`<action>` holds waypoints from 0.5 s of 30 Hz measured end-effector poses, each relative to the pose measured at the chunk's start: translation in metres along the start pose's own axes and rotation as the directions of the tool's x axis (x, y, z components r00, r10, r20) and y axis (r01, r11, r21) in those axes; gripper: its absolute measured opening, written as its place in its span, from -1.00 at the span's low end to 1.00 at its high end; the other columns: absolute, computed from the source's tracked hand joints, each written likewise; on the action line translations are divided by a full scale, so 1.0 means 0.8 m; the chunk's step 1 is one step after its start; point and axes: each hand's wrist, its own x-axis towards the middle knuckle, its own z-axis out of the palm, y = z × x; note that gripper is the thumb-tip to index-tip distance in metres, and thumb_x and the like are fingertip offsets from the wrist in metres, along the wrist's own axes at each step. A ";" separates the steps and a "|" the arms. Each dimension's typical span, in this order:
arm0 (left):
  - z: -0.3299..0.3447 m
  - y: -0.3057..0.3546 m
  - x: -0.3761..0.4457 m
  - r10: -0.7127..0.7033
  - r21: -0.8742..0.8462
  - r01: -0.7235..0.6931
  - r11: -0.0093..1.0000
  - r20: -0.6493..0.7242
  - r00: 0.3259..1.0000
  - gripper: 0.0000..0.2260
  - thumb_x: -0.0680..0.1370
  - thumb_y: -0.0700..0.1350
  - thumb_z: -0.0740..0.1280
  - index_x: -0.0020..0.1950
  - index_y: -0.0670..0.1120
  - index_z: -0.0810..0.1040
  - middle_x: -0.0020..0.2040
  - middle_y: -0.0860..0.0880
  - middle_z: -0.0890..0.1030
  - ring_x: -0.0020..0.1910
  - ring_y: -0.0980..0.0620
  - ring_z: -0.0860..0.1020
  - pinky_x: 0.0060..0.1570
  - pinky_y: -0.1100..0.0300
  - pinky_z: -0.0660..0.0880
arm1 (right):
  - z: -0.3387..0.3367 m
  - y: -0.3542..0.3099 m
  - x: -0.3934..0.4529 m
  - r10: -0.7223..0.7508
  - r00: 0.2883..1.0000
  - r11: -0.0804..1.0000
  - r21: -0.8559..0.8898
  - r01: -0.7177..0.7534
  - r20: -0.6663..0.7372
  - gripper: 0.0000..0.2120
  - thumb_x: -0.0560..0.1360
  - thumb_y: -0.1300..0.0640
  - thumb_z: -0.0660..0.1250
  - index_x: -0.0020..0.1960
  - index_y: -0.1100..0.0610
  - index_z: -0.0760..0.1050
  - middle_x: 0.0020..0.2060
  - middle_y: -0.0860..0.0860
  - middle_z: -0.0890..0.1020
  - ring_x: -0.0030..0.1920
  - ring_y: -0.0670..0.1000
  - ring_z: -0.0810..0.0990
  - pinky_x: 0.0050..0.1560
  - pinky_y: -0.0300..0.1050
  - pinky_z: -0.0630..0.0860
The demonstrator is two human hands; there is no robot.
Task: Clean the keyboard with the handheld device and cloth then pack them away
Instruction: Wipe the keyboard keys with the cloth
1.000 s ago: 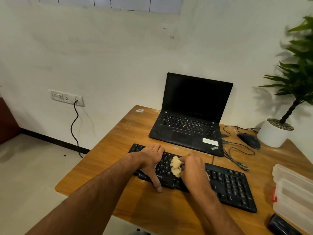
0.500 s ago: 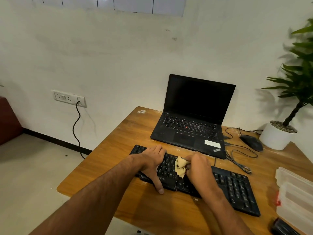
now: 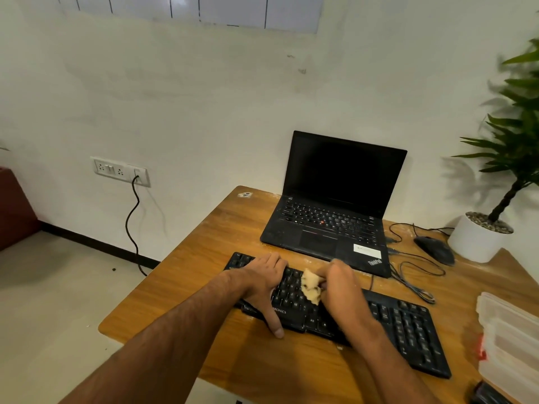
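Head view: keyboard [image 3: 402, 325] wiped on tabletop [image 3: 204, 258].
Left hand [image 3: 264, 279] flat on left keys, fingers straight, thumb over front edge; right hand [image 3: 339, 290] fingers clamped on cloth [image 3: 310, 285], mid-keyboard; laptop [image 3: 335, 208] behind.

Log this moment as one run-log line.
stage: wiping keys | left hand: rests flat on keyboard, steadying | right hand: fingers grip cloth on keys | clear box: at right
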 end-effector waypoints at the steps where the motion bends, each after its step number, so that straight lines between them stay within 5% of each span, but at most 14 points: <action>1: 0.000 0.000 0.001 0.004 -0.005 -0.004 1.000 0.000 1.000 0.26 0.19 0.37 0.64 0.64 -0.11 0.04 0.52 -0.05 0.21 0.50 -0.10 0.21 0.58 -0.07 0.18 | -0.005 0.011 -0.003 0.036 0.999 0.999 -0.011 -0.036 0.002 -0.82 0.49 0.21 0.44 0.02 -0.03 0.70 -0.07 -0.06 0.63 0.00 -0.11 0.57 0.06 -0.23 0.55; 11: -0.002 0.003 -0.001 0.019 0.053 -0.018 0.998 -0.026 0.999 0.13 0.19 0.41 0.62 0.51 -0.14 0.19 0.34 -0.02 0.27 0.30 -0.04 0.26 0.52 -0.04 0.26 | 0.035 -0.054 0.034 -0.030 0.998 0.998 -0.058 0.026 -0.063 -0.90 0.51 0.29 0.36 -0.11 0.12 0.60 -0.05 0.01 0.50 0.00 0.02 0.51 -0.03 -0.12 0.49; 15: -0.002 0.003 -0.002 0.010 0.026 -0.009 1.000 -0.019 1.000 0.19 0.19 0.39 0.63 0.58 -0.13 0.13 0.41 -0.04 0.26 0.39 -0.06 0.24 0.55 -0.06 0.23 | 0.027 -0.048 0.047 -0.010 1.000 0.994 -0.111 0.008 -0.017 -0.85 0.51 0.34 0.35 -0.11 0.14 0.63 -0.07 0.05 0.57 -0.03 0.03 0.57 -0.12 -0.18 0.42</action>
